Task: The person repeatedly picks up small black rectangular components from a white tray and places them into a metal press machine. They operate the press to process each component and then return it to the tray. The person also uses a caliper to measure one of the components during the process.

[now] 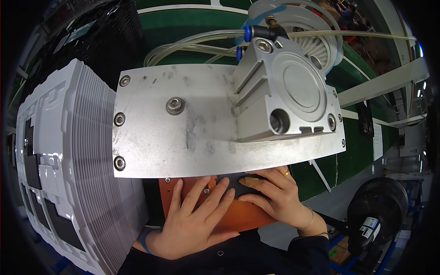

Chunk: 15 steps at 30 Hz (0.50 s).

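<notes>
Both hands are low in the middle, just beneath the near edge of a metal plate (183, 142). My left hand (188, 224), with a blue band at its wrist, rests spread on an orange-red plate (245, 215). Its fingertips reach the near side of a dark flat piece (234, 180). From the right, my right hand (280, 197) grips this piece with bent fingers and thumb. One finger has a tan cover, another a ring. The overhanging metal hides the far part of the dark piece and some fingertips.
A block-shaped pneumatic cylinder (275, 91) is mounted on the metal plate, with clear air tubes (197, 39) running off. Stacked white plastic trays (50, 142) stand close at left, before a black crate (105, 36). At right are a green tabletop (357, 153) and a black fan (378, 206).
</notes>
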Motion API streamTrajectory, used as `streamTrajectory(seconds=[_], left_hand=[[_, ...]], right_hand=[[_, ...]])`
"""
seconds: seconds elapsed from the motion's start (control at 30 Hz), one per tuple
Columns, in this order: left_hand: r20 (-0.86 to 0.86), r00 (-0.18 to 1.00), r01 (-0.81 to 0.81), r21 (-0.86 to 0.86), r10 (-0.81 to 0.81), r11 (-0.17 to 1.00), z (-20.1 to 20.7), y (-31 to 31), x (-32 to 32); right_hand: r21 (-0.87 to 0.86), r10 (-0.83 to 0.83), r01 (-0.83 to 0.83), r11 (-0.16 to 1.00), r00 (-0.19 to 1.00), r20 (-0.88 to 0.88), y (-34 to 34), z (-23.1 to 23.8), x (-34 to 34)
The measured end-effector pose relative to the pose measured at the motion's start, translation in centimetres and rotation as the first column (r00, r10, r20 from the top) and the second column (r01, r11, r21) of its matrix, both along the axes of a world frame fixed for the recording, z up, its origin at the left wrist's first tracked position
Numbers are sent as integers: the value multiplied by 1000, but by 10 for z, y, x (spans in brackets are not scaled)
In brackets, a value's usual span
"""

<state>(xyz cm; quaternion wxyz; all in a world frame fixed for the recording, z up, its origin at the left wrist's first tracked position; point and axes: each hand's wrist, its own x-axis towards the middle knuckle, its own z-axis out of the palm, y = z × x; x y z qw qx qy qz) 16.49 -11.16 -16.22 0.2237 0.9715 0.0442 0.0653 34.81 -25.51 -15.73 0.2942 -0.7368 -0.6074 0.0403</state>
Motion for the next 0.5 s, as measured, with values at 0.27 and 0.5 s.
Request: streamTrajectory(seconds=[0.27, 0.5], left_hand=[[27, 1000, -2, -3, 2, 1000, 1, -1, 1], [32, 999, 28, -44, -26, 999, 4, 1, 0]], right_hand=[[8, 5, -4, 1000, 999, -38, -1, -1, -1], [-81, 54, -65, 995, 989, -138, 2, 5, 4]])
